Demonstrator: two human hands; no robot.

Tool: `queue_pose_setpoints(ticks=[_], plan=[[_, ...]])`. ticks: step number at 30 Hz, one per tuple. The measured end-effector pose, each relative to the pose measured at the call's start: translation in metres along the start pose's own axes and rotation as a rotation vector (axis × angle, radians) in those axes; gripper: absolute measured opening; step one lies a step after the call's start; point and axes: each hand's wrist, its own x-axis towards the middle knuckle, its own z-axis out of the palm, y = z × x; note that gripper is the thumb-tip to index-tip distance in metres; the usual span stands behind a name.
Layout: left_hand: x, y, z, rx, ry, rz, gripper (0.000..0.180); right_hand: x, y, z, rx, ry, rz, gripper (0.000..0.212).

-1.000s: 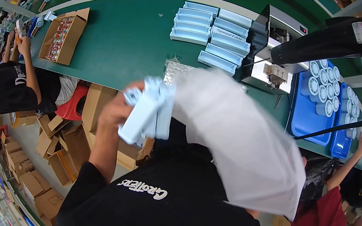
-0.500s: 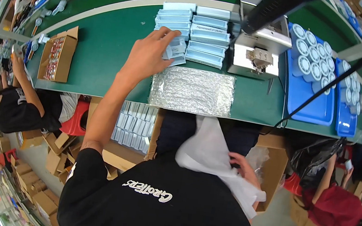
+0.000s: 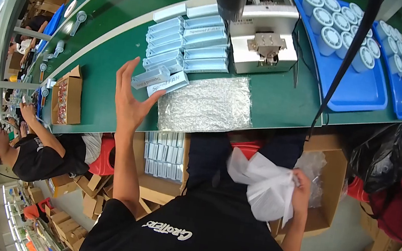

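Note:
My left hand (image 3: 134,97) is open over the green bench, thumb and fingers spread beside two light-blue box-shaped pieces, a printed one (image 3: 168,85) and another (image 3: 151,77) leaning against it. Whether the fingertips touch them I cannot tell. Behind these lie two columns of similar light-blue boxes (image 3: 206,37). A sheet of bubble wrap (image 3: 206,104) lies flat at the bench's front edge. Below that edge, above my lap, my right hand (image 3: 301,192) is closed on a crumpled white translucent plastic bag (image 3: 266,190).
Right of the boxes stands a metal machine (image 3: 266,36), then blue trays (image 3: 354,94) of white-and-blue round parts. A small carton (image 3: 67,97) sits left. Under the bench are a carton (image 3: 162,191) of light-blue boxes and an open carton (image 3: 328,196) with clear plastic. People work on both sides.
My left hand has drawn back from the light-blue pieces and opened. My right hand has gathered the white bag toward itself. The whole view has turned and shifted.

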Motion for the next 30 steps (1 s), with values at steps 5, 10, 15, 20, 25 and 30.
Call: queue_pose_setpoints(ticks=[5, 10, 15, 20, 25, 30], plan=[[-0.033, 0.009, 0.016, 0.054, 0.189, -0.01, 0.088, -0.005, 0.021, -0.007, 0.119, 0.056, 0.065, 0.029], [-0.047, 0.013, 0.028, 0.045, 0.17, -0.096, 0.07, 0.002, 0.027, 0.004, 0.406, 0.001, 0.37, 0.038], [-0.054, 0.014, 0.034, 0.066, 0.058, -0.067, 0.05, 0.01, 0.03, 0.0, 0.093, -0.082, 0.182, 0.043], [-0.05, 0.012, 0.036, 0.024, 0.042, -0.055, 0.049, 0.021, 0.04, -0.005, -0.363, -0.16, 0.18, 0.043], [-0.086, 0.043, 0.035, 0.037, 0.283, 0.042, 0.03, 0.017, 0.059, -0.006, -0.235, -0.008, -0.073, 0.035], [-0.159, 0.093, 0.093, -0.788, -0.422, -0.211, 0.006, 0.024, 0.071, 0.0, 0.012, 0.245, -0.117, 0.02]])
